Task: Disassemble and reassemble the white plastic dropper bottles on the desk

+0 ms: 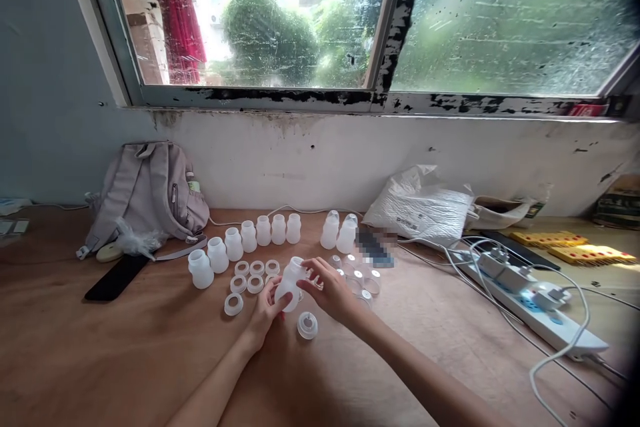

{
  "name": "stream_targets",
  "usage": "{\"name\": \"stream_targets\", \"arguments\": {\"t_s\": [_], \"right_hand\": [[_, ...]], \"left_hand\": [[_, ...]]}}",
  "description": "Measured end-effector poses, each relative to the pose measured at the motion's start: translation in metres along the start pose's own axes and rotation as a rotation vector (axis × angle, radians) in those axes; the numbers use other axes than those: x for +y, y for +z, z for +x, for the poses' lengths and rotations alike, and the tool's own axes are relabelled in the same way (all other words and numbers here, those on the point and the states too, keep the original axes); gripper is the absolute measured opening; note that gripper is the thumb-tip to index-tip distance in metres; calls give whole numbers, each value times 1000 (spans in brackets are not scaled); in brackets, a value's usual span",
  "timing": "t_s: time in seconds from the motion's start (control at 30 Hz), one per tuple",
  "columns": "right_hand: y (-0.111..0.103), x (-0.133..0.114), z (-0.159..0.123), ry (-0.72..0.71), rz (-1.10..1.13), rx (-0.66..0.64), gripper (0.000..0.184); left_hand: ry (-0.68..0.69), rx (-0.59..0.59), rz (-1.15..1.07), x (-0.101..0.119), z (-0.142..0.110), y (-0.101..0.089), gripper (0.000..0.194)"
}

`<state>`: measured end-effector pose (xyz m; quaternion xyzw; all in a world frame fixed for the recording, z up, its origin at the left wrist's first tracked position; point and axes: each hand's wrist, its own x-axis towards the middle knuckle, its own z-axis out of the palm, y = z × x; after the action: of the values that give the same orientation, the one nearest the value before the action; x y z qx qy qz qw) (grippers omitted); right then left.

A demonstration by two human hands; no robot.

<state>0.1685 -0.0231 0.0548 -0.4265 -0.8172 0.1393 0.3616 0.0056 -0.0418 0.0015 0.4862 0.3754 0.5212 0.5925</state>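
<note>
My left hand (265, 310) is closed around the base of a small white plastic bottle (291, 281), held tilted just above the wooden table (125, 360). My right hand (327, 288) grips the bottle's neck end with curled fingers. A white cap with a nipple (307, 325) lies on the table just below my hands. A curved row of several matching white bottles (235, 243) stands behind, with several white rings (253, 275) in front of it. Several clear caps (360, 278) lie to the right of my hands.
A grey backpack (150, 193) leans on the wall at left, a black phone (116, 277) in front of it. A white plastic bag (423, 203), a power strip (535, 303) with cables and yellow strips (575, 247) sit at right.
</note>
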Motion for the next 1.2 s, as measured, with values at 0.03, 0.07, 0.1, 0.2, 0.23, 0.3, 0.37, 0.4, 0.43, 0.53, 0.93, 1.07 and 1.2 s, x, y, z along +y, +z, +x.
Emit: {"name": "stream_targets", "arguments": {"t_s": [0.03, 0.07, 0.1, 0.2, 0.23, 0.3, 0.37, 0.4, 0.43, 0.53, 0.93, 1.07, 1.2], "right_hand": [[-3, 3, 7, -2, -20, 5, 19], [-6, 6, 15, 0, -45, 17, 17], [-11, 11, 25, 12, -72, 36, 15], [-24, 28, 57, 93, -227, 104, 13], [-26, 34, 68, 131, -296, 103, 12], [-28, 46, 85, 221, -416, 73, 12], [-22, 58, 97, 305, -474, 34, 17], [-18, 63, 100, 328, -483, 22, 19], [-13, 68, 103, 345, -486, 13, 20], [3, 81, 108, 375, -488, 3, 15], [19, 92, 115, 380, -448, 114, 24], [22, 60, 84, 273, -388, 182, 22], [42, 24, 17, 52, -140, 75, 19]], "left_hand": [[11, 35, -6, -1, 1, 0, 46], [21, 79, -15, -2, 2, -1, 47], [28, 126, -23, -4, 3, -3, 47], [4, 182, 2, -7, 7, -8, 44], [-4, 153, 39, -8, 7, -9, 41], [20, 56, 170, -8, 6, -9, 34], [86, -42, 354, -8, 3, -7, 32], [127, -83, 450, -8, 1, -5, 32], [164, -122, 545, -8, -2, -3, 34], [243, -234, 796, -12, -7, 1, 46], [334, -182, 1068, -18, -12, 2, 34], [421, -25, 1034, -17, -7, -2, 31], [515, 121, 979, -18, 0, -11, 28]]}}
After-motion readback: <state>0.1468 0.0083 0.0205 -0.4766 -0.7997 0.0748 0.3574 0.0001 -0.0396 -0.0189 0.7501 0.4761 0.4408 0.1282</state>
